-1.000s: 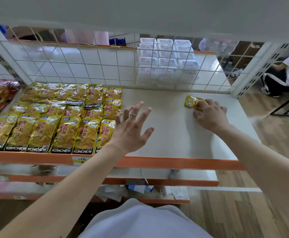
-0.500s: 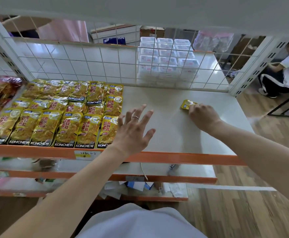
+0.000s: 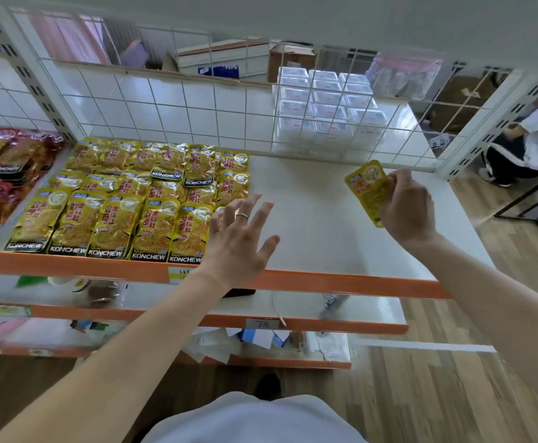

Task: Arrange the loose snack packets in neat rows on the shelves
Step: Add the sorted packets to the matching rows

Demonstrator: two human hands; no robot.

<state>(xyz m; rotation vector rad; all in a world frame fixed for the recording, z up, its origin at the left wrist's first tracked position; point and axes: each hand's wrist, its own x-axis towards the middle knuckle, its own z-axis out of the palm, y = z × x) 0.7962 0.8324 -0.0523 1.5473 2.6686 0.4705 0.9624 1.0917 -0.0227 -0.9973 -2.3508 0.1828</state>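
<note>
One yellow pkt (image 3: pixel 367 190) pinched in your R hand (image 3: pixel 405 210) at 2 o'clock; L hand (image 3: pixel 239 241) splayed, empty, by rows (image 3: pixel 140 199) at 9.

"KONCHEW" stands in white letters on the black bottom band of the yellow snack packets (image 3: pixel 152 199) laid in rows on the shelf (image 3: pixel 309 225) — legible along the front row and on two packets in the back row. Red Chinese characters run down each packet face; "金钱肚" can be made out on several. The loose packet (image 3: pixel 367 190) pinched in the right hand (image 3: pixel 406 207) bears the same red characters, too blurred to read. A price tag (image 3: pixel 263 323) on the lower shelf edge reads "7元". Behind the wire grid, a blue box (image 3: pixel 219 71) shows "PEPSI". The tag on the orange rail (image 3: pixel 180 274) is illegible.
</note>
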